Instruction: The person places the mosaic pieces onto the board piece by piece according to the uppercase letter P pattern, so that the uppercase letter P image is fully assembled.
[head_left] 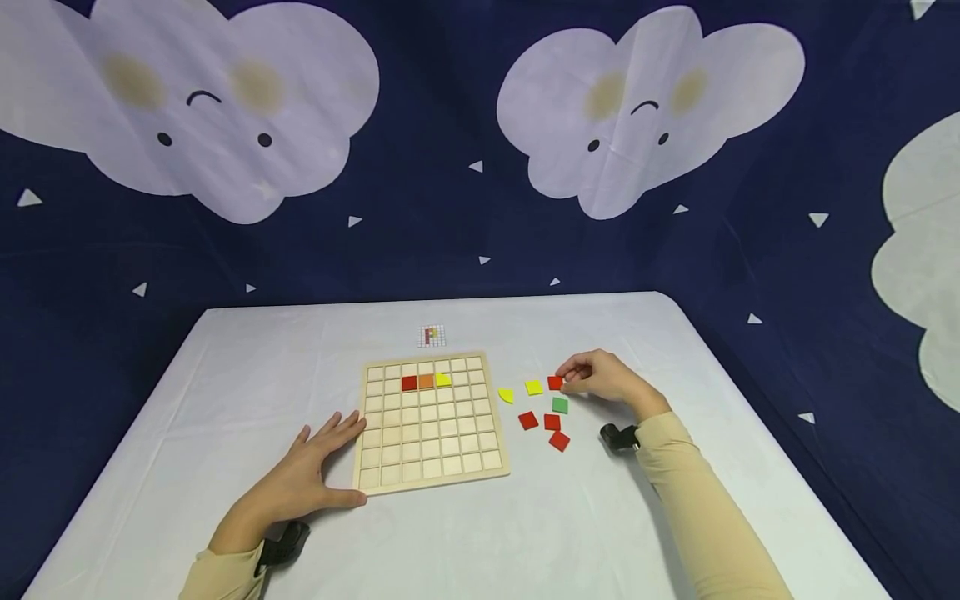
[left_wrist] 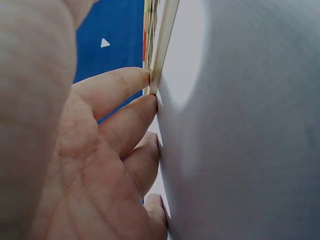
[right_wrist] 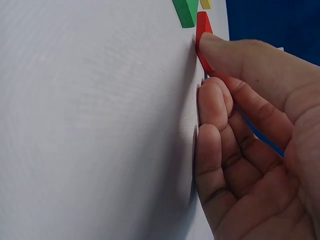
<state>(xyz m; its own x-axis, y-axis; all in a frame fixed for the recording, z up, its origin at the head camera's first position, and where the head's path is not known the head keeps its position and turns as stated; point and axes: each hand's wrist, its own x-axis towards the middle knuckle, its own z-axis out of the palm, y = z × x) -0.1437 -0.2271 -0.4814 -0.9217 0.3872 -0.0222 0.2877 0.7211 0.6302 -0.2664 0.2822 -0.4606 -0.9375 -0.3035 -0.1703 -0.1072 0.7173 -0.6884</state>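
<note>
A wooden grid board [head_left: 431, 433] lies on the white table. In its upper rows sit a red tile [head_left: 408, 383], an orange tile [head_left: 426, 381] and a yellow quarter-round tile [head_left: 443, 379], side by side. My left hand [head_left: 307, 475] has its fingers spread, with fingertips and thumb at the board's left edge; the left wrist view shows fingertips against the board's side [left_wrist: 162, 50]. Right of the board, my right hand [head_left: 603, 379] pinches a red square tile [right_wrist: 202, 22] between thumb and index finger, low over the cloth. Its other fingers curl against the table.
Near the right hand lie a green tile [head_left: 560, 405], a yellow square tile [head_left: 533, 387], a yellow quarter-round piece [head_left: 506, 395] and more red tiles [head_left: 552, 422]. Behind the board is a small pattern card [head_left: 431, 336]. A dark blue cloud-print curtain [head_left: 442, 242] hangs beyond the table.
</note>
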